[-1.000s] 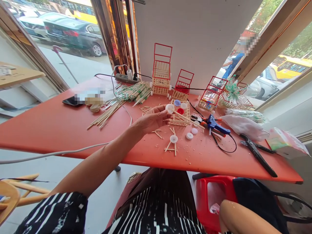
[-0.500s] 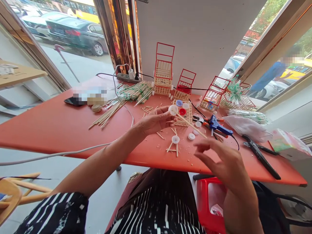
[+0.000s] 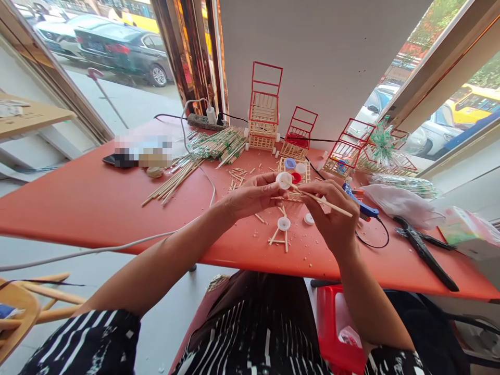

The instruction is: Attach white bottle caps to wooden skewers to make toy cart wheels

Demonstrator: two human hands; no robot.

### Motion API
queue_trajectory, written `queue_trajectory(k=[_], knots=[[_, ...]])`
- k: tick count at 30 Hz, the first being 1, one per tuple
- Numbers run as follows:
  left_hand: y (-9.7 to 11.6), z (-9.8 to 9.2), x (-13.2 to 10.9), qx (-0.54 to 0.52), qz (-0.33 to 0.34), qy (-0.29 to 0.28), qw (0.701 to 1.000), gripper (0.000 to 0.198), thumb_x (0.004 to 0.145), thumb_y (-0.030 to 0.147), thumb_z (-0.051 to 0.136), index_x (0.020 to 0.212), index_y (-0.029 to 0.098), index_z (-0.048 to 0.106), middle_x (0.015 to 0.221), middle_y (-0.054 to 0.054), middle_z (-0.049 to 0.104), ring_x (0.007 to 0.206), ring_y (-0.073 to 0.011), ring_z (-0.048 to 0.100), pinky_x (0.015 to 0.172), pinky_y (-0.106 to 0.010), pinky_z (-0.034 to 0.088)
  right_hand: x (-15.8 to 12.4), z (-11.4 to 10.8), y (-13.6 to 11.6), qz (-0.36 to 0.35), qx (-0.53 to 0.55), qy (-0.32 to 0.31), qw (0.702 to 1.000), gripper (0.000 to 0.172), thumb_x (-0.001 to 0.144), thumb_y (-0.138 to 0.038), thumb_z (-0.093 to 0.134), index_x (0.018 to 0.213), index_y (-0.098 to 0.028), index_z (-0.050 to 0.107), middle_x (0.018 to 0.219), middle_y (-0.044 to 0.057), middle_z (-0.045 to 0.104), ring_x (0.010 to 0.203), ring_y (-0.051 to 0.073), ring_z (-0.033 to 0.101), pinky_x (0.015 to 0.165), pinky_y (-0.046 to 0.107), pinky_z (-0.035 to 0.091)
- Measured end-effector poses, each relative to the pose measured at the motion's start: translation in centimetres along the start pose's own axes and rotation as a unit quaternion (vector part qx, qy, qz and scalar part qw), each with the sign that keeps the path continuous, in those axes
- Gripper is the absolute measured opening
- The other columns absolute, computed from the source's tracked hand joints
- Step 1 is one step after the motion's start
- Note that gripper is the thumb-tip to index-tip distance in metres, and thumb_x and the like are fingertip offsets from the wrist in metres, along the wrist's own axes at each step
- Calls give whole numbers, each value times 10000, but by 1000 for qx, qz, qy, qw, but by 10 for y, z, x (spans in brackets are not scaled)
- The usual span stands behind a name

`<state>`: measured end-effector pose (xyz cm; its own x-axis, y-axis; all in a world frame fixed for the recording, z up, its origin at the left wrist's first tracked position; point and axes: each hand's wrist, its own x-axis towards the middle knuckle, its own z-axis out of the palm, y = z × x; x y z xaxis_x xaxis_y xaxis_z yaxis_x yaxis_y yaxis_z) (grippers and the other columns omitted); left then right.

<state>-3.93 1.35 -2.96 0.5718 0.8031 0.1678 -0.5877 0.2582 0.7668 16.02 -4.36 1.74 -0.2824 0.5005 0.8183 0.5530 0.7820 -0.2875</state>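
Observation:
My left hand (image 3: 253, 195) pinches a white bottle cap (image 3: 284, 180) between thumb and fingers above the table. A thin wooden stick (image 3: 332, 205) runs from the cap down to the right. My right hand (image 3: 334, 216) is closed on that stick, its fingertips close to the cap. Below them on the table stands a small stick frame (image 3: 278, 241) with another white cap (image 3: 283, 224) on it. Behind my hands, a slatted stick crate (image 3: 307, 179) carries a blue cap (image 3: 289, 164), a red cap (image 3: 296, 178) and a pale cap (image 3: 300, 168).
Small stick carts with red handles (image 3: 266, 86) stand along the back. Bundled sticks (image 3: 219, 143) lie at left, crossed by a white cable (image 3: 213, 192). To the right are a blue glue gun (image 3: 365, 208), black-handled cutters (image 3: 424, 255) and a white bag (image 3: 400, 203).
My right hand, open and apart from the stick before, has moved up and left and taken hold of it. My left hand still holds the cap, shifted slightly right.

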Motion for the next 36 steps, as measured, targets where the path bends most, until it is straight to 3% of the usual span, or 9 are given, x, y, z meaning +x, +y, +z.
queue_trajectory(k=[7,28,36], knots=[[1,3,0,23,-10,-16,1000,381,687,332,940,984,162,773,902,-67,719,804,-148,683,726,-255,547,8,3,4,14,-9,3,1000,100,987,-278,640,957,-274,735,922,15,791,856,194,734,832,373,576],[-2,3,1,57,-32,-38,997,359,703,363,935,946,150,778,867,-66,706,793,-135,666,724,-242,541,7,8,11,14,8,12,1000,103,987,-255,638,920,-245,715,894,15,785,773,166,731,739,315,551],[-6,-6,3,93,-7,-43,995,507,790,456,863,1221,215,743,1043,-69,711,863,-133,689,734,-226,558,4,12,16,5,-16,39,999,103,978,-272,662,905,-231,723,891,14,792,737,150,703,703,302,528]])
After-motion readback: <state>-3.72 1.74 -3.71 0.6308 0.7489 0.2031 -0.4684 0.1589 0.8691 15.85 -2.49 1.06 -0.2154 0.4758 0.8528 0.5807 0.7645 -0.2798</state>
